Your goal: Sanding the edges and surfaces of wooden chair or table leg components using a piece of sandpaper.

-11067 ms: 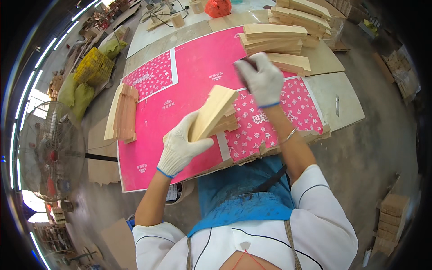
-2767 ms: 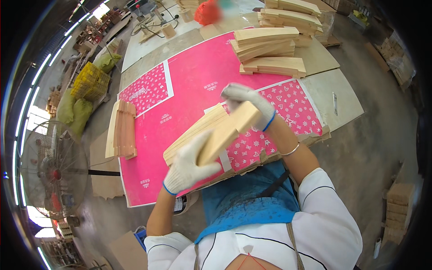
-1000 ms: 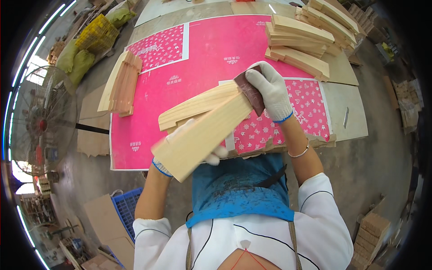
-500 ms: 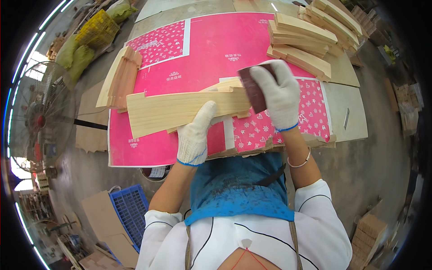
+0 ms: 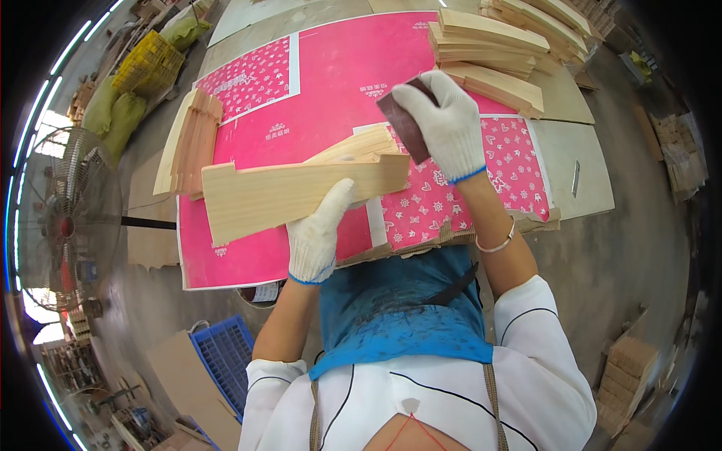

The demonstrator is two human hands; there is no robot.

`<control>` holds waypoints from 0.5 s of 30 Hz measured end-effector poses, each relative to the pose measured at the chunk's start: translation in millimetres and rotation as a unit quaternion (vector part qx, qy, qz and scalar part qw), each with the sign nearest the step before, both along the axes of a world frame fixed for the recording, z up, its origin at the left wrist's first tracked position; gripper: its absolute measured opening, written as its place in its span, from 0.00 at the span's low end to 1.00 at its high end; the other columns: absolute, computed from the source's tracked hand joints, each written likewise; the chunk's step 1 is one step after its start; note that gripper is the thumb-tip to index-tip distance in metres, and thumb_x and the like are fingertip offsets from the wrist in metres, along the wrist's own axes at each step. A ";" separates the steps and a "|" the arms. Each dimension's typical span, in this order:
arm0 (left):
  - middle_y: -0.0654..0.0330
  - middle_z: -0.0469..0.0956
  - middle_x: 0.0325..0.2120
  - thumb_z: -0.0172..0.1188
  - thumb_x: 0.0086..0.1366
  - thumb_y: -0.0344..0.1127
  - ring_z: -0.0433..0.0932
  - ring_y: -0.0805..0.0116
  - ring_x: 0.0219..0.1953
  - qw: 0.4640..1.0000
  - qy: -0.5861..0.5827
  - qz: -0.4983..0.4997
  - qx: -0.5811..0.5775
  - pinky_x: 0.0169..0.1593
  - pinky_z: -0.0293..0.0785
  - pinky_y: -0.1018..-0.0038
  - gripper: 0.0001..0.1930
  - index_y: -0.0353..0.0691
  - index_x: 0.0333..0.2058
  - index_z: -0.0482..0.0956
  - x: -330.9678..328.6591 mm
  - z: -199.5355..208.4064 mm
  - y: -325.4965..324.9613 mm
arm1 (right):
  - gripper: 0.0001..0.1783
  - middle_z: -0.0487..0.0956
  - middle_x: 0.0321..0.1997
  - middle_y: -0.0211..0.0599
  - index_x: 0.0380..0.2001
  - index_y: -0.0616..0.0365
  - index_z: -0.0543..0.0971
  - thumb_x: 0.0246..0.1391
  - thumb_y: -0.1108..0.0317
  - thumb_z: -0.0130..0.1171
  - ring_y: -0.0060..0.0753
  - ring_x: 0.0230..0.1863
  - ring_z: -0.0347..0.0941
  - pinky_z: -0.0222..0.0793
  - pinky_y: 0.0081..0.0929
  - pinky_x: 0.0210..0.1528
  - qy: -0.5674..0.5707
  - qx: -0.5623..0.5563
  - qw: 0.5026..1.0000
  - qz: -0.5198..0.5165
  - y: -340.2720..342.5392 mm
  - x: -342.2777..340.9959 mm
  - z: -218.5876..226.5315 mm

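Observation:
My left hand (image 5: 320, 233), in a white knit glove, grips a pale wooden board (image 5: 278, 197) from its near side, thumb on the upper face and the other fingers hidden beneath. The board has a notched far edge and is held above the pink table covering. In my gloved right hand (image 5: 445, 124) is a dark reddish-brown sheet of sandpaper (image 5: 406, 124), pinched between thumb and fingers. The sheet hangs just off the board's right end; whether it touches there is hard to tell. Behind the held board, another wooden piece (image 5: 361, 144) lies on the table.
Stacked wooden pieces (image 5: 197, 143) stand at the table's left, and bigger stacks (image 5: 492, 64) fill the far right. A thin metal tool (image 5: 576, 179) lies on the right side. A caged fan (image 5: 68, 218) is at the left, above a blue crate (image 5: 226, 357) on the floor.
My right hand has lifted the sandpaper up and away from the board's right end. The board has tilted slightly, and my left hand has shifted a little left with it.

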State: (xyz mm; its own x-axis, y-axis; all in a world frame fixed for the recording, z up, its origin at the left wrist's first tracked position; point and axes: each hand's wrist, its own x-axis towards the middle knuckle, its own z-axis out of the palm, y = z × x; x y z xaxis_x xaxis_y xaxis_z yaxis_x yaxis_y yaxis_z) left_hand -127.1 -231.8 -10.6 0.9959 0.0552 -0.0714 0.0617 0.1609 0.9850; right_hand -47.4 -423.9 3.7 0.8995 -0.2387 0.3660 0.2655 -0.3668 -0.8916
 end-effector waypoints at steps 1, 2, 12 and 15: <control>0.57 0.79 0.44 0.64 0.64 0.31 0.78 0.70 0.43 1.000 0.000 0.001 -0.002 0.49 0.76 0.73 0.19 0.30 0.51 0.77 1.2 -3.4 1.3 | 0.10 0.81 0.29 0.38 0.32 0.50 0.82 0.54 0.56 0.63 0.41 0.33 0.81 0.76 0.35 0.35 0.000 -0.002 1.000 0.001 3.0 -9.4 -0.3; 0.58 0.79 0.44 0.64 0.64 0.31 0.78 0.71 0.44 1.000 -0.010 -0.002 -0.010 0.49 0.76 0.72 0.19 0.30 0.52 0.77 3.5 -7.9 2.8 | 0.12 0.82 0.28 0.40 0.32 0.51 0.82 0.53 0.55 0.64 0.42 0.33 0.81 0.76 0.36 0.35 0.002 -0.007 1.000 0.022 7.5 -20.1 -0.9; 0.53 0.82 0.40 0.65 0.56 0.29 0.81 0.54 0.42 0.868 -0.344 -0.149 0.325 0.49 0.75 0.67 0.20 0.37 0.49 0.80 1.0 8.9 1.8 | 0.16 0.83 0.33 0.43 0.33 0.51 0.82 0.52 0.51 0.62 0.49 0.36 0.80 0.75 0.43 0.40 -0.010 -0.152 0.988 0.017 1.3 20.8 -10.6; 0.52 0.83 0.42 0.68 0.53 0.29 0.82 0.56 0.45 0.870 -0.301 -0.110 0.374 0.50 0.76 0.66 0.20 0.39 0.47 0.82 0.2 12.9 13.0 | 0.13 0.82 0.31 0.40 0.32 0.51 0.82 0.54 0.54 0.62 0.44 0.35 0.81 0.76 0.35 0.36 -0.001 -0.086 0.996 0.010 -12.5 2.4 9.4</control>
State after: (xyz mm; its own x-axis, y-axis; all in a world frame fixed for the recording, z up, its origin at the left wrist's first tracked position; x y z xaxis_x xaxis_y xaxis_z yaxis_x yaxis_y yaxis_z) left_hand -126.9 -218.8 2.3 0.8324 -0.3342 0.4420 -0.5540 -0.4890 0.6738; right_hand -45.0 -436.4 13.1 0.9023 -0.1551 0.4022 0.2760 -0.5088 -0.8154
